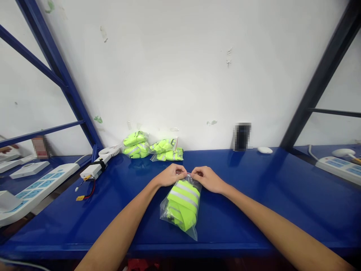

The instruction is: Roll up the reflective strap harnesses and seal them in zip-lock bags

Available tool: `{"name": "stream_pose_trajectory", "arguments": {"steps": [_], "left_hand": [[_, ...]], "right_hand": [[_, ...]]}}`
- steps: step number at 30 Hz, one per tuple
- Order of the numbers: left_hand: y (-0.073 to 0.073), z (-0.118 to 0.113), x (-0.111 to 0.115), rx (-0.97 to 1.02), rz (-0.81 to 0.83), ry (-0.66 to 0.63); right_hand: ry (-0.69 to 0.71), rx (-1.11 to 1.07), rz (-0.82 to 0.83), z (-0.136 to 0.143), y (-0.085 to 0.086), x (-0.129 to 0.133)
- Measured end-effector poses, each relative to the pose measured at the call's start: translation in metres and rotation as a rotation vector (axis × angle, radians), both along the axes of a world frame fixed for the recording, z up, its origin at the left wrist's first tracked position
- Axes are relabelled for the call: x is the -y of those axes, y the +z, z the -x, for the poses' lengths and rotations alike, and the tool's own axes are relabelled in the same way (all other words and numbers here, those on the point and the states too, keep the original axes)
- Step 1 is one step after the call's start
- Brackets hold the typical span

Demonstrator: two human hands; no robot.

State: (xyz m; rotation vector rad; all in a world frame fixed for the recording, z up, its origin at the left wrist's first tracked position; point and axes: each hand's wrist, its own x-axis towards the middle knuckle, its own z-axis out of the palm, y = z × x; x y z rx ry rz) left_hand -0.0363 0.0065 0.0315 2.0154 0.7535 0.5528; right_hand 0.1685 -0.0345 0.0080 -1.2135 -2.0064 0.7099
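A clear zip bag (pixel 193 232) lies on the blue table in front of me, its zip edge pointing away toward the wall. Inside it is a folded neon-yellow reflective strap or vest (pixel 184 205) with silver stripes. My left hand (pixel 172 174) pinches the zip edge on its left part. Close beside it, my right hand (pixel 207 178) pinches the same edge on the right. Fingertips of both hands almost meet at the bag's top, and the fingers partly cover the zip line.
Several similar filled bags (pixel 166 150) are piled against the wall. A white fan (pixel 109 151) and a white battery pack with wires (pixel 93 170) lie at left, near a power strip (pixel 39 192). A dark upright object (pixel 241 137) and a white rounded device (pixel 264 150) stand back right.
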Motion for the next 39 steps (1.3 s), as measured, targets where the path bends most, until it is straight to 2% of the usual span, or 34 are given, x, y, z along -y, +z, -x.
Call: {"name": "stream_pose_trajectory", "arguments": {"steps": [5,11,20,24,32,36,39], "left_hand": [[-0.001,-0.001,0.0,0.061,0.068,-0.004],[-0.003,-0.002,0.0,0.064,0.044,-0.045],[-0.01,0.0,-0.004,0.118,0.106,0.012],[-0.01,-0.001,-0.005,0.097,0.071,0.034],[-0.003,-0.003,0.002,0.041,-0.096,-0.007],[-0.004,-0.005,0.003,0.051,-0.102,-0.014],[-0.008,-0.007,0.002,0.066,-0.075,-0.029]], "right_hand": [[0.051,-0.117,-0.056,0.002,-0.005,0.003],[0.03,-0.056,-0.111,0.006,-0.003,0.007],[-0.016,-0.191,0.035,-0.002,-0.004,-0.005],[0.004,-0.222,0.064,-0.002,-0.004,-0.004],[0.034,-0.165,-0.036,-0.001,-0.006,0.0],[0.038,-0.144,-0.05,0.002,-0.004,0.002],[-0.015,-0.036,-0.124,0.003,-0.001,0.003]]}}
